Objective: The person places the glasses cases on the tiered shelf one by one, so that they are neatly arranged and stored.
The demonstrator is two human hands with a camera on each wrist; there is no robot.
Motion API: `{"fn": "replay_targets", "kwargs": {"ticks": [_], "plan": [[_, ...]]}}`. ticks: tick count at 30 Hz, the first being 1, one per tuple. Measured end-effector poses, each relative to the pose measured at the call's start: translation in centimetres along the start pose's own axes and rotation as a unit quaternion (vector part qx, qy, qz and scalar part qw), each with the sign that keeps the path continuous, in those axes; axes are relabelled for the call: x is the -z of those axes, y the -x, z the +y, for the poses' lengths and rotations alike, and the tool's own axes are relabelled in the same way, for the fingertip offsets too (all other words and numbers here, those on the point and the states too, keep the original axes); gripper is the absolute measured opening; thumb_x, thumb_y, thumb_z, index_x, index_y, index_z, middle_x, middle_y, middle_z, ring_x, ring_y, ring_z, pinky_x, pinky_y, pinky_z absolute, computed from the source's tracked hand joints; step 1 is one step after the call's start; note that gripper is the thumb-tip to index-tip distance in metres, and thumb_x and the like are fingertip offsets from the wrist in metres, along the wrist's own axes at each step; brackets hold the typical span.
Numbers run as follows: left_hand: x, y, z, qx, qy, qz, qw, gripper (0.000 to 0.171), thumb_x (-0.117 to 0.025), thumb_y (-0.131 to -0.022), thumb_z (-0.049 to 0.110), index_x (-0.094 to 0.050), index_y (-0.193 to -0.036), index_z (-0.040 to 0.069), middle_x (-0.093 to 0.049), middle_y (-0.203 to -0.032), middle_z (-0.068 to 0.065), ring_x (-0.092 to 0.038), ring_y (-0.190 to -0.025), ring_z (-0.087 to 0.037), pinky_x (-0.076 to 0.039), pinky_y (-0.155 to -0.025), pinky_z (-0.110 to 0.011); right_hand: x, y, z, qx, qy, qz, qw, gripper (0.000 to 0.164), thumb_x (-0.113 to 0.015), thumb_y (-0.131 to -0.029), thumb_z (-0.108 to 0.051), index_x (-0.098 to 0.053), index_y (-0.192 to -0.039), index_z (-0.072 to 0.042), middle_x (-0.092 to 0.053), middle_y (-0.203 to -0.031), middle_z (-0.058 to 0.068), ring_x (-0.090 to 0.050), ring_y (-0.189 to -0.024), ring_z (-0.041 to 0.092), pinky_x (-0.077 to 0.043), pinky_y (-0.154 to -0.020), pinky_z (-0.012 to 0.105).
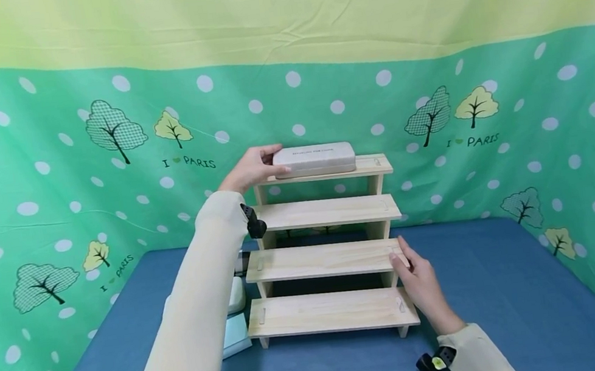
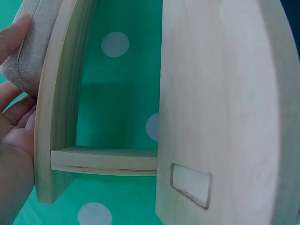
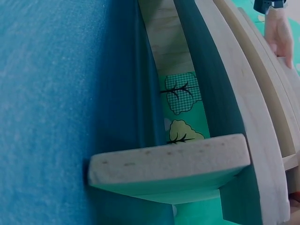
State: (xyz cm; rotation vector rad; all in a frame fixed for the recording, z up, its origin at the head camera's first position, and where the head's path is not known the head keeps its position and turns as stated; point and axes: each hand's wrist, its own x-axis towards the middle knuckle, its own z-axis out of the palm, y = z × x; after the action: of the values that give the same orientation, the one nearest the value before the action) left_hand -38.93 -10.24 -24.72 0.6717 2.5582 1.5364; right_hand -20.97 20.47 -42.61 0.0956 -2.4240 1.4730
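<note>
A grey oblong case (image 1: 314,160) with rounded edges and a line of small print lies on the top board of a wooden step shelf (image 1: 334,313). My left hand (image 1: 252,167) grips its left end. In the left wrist view, the thumb (image 2: 14,37) presses one face of the case (image 2: 35,51), and the other fingers curl at its opposite side. My right hand (image 1: 419,278) holds the right end of the second board from the bottom, its thumb on top. Most of that hand is out of sight in the right wrist view.
Left of the shelf, partly behind my left sleeve, are a light blue box (image 1: 235,333), a pale rounded item (image 1: 236,295) and a dark checked item (image 1: 240,264). A blue cloth (image 1: 509,302) covers the table. Behind hangs a green patterned curtain (image 1: 320,94).
</note>
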Motion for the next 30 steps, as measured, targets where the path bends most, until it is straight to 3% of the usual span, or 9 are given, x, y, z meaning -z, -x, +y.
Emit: {"fn": "replay_targets", "kwargs": {"ticks": [8,16,21,30], "plan": [[0.7,0.8,0.1,-0.002,0.023,-0.001,0.9997,0.076,-0.072,-0.083,0.013,-0.031,-0.146,0.004,-0.037,-0.148,-0.011,-0.038,-0.133,-0.021,-0.032,-0.106,-0.033,-0.2,0.1,-0.3,0.002,0.003,0.0,1.0,0.061,-0.047,-0.099,-0.031,-0.025,-0.147,0.0,-0.028,-0.149,0.021,-0.035,-0.133,0.035,-0.038,-0.097,0.043],[2.7,3.2,-0.5,-0.013,0.002,-0.009,0.9999,0.075,-0.072,-0.084,0.023,-0.032,-0.147,0.012,-0.031,-0.152,-0.004,-0.03,-0.138,-0.022,-0.027,-0.11,-0.036,0.0,0.3,-0.5,-0.001,0.006,-0.002,1.0,0.06,-0.046,-0.1,-0.03,-0.024,-0.147,0.0,-0.026,-0.15,0.021,-0.032,-0.134,0.035,-0.037,-0.098,0.042],[3.6,5.9,-0.9,-0.033,0.017,-0.011,0.9992,0.074,-0.071,-0.085,0.023,-0.032,-0.147,0.014,-0.03,-0.152,-0.002,-0.028,-0.139,-0.022,-0.025,-0.111,-0.036,0.0,0.2,-0.4,-0.004,0.014,-0.003,1.0,0.061,-0.046,-0.099,-0.032,-0.025,-0.147,-0.001,-0.028,-0.149,0.022,-0.034,-0.133,0.035,-0.037,-0.098,0.043],[3.2,11.8,-2.4,-0.053,0.002,-0.031,0.9981,0.073,-0.069,-0.086,0.016,-0.031,-0.148,0.014,-0.026,-0.154,-0.002,-0.025,-0.14,-0.023,-0.023,-0.111,-0.04,-0.1,0.2,-0.4,-0.002,0.034,-0.004,0.999,0.061,-0.045,-0.1,-0.033,-0.025,-0.147,0.0,-0.03,-0.148,0.022,-0.034,-0.133,0.036,-0.037,-0.099,0.044]]}}
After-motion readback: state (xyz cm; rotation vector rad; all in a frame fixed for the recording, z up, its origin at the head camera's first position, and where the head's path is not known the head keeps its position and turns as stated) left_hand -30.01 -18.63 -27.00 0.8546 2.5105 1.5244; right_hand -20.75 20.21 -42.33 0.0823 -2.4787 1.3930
